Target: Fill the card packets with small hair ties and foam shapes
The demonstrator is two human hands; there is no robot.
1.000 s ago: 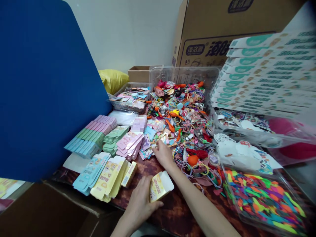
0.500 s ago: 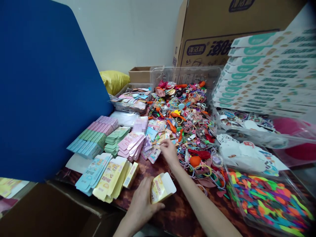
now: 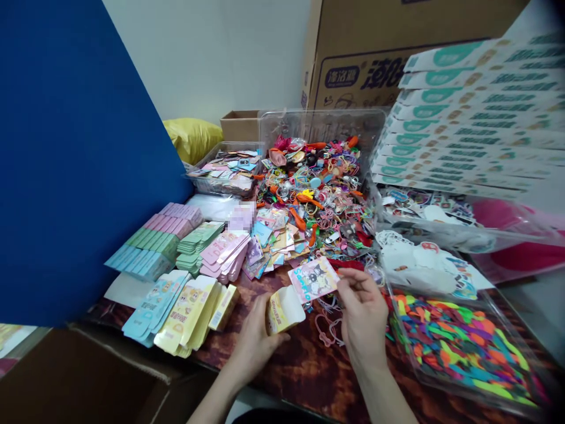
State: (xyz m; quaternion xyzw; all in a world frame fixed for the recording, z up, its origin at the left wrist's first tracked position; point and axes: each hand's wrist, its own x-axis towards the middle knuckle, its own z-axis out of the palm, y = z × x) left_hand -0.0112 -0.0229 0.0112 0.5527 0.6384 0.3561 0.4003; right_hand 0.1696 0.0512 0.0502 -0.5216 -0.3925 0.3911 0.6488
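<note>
A small yellow printed paperboard box [image 3: 276,317] sits upright or slightly tilted in the person's left hand [image 3: 252,341], low in the middle of the view, over the near part of the desk [image 3: 309,377]. The left hand is curled around its side, thumb along the lower edge; its open white end faces up and to the right, and its long axis, foreshortened, seems to run that way too. Just beyond the opening, near it, is a flat, thin rectangular card [image 3: 312,279], its printed cartoon face turned up to the camera. The card's long axis runs sideways, rising slightly to the right, with blue lettering along its left edge. The right hand [image 3: 364,309] pinches the card's right edge between thumb and fingers. Behind it lies a loose pile of small cards [image 3: 282,238], beside a tangled heap of trinkets [image 3: 322,200] with stretchy loops and orange pieces. To the left are flat stacks of smooth yellow cartons [image 3: 185,312], blue cartons [image 3: 156,306], pink cartons [image 3: 223,253] and green cartons [image 3: 198,242]. To the right, a clear plastic tray [image 3: 424,368] holds neon, elongated pieces [image 3: 468,347]. A large brown cardboard box [image 3: 375,23] stands at the back.
</note>
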